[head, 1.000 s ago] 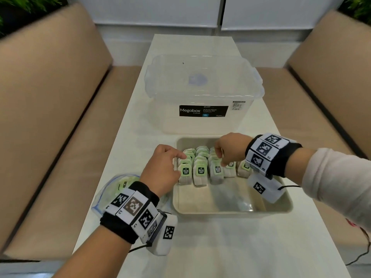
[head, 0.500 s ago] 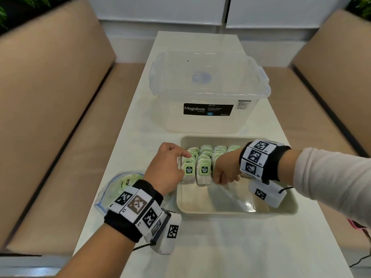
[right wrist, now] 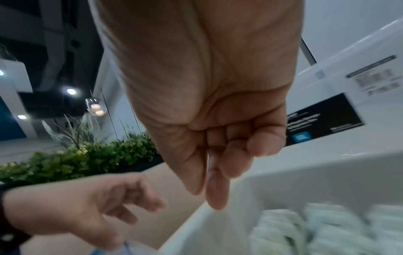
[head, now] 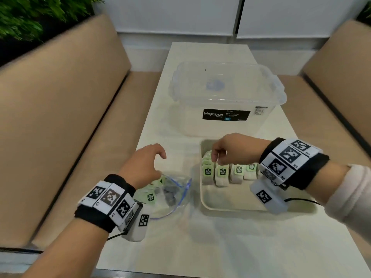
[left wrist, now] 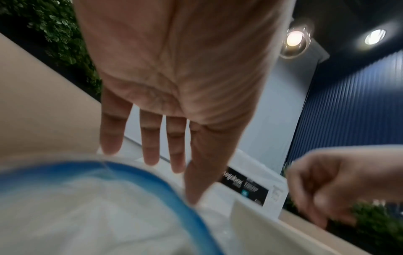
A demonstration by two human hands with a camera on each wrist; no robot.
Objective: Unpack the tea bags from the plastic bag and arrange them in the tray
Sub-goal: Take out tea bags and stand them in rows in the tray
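Green-labelled tea bags (head: 222, 173) stand in rows at the far end of the beige tray (head: 204, 201). My right hand (head: 217, 159) hovers over the left rows, fingers curled, fingertips down on the tops of the bags. In the right wrist view its thumb and index finger (right wrist: 214, 195) point down together with nothing visible between them. The clear plastic bag (head: 176, 189) with a blue zip rim lies left of the tray and holds more tea bags (head: 151, 197). My left hand (head: 160, 165) hangs just above it, fingers (left wrist: 150, 138) straight and empty.
A clear Megabox storage box (head: 226, 93) stands right behind the tray on the narrow white table (head: 200, 247). Tan bench seats run along both sides. The near half of the tray floor (head: 230, 199) is bare.
My left hand has left the tray's left row and swung over to the plastic bag. My right hand has shifted to the left rows of tea bags.
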